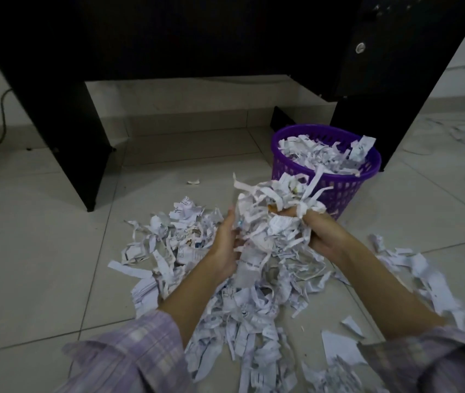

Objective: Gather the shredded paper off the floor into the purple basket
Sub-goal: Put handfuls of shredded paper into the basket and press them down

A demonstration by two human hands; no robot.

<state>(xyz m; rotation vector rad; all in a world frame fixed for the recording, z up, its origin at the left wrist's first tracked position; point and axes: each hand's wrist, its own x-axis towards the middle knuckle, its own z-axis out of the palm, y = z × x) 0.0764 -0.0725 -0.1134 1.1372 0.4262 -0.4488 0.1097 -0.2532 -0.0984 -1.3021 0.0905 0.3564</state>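
A loose bundle of white shredded paper strips (275,219) was held up between the two hands, above the floor pile. The left hand (225,245) pressed against the bundle's left side with its fingers fairly straight and pointing up, the tips hidden among the strips. The right hand (320,231) gripped the bundle's right side, fingers curled into it, with strips sticking out over the knuckles. The bundle's upper edge overlapped, in view, the near wall of the round purple plastic lattice basket (342,188), which stood on the floor just beyond the right hand and already held paper up to its rim.

Below the forearms, the wide heap of white shredded paper on the floor (242,313) spread across the pale grey tiled floor (41,251), with a separate trail (412,268) lying to the right of the right arm. Bare tile lay open to the left of the heap. A black desk side panel (78,154) stood well to the left, and another black desk panel (395,103) rose just behind the basket. Lilac plaid sleeves (129,355) covered both upper forearms.
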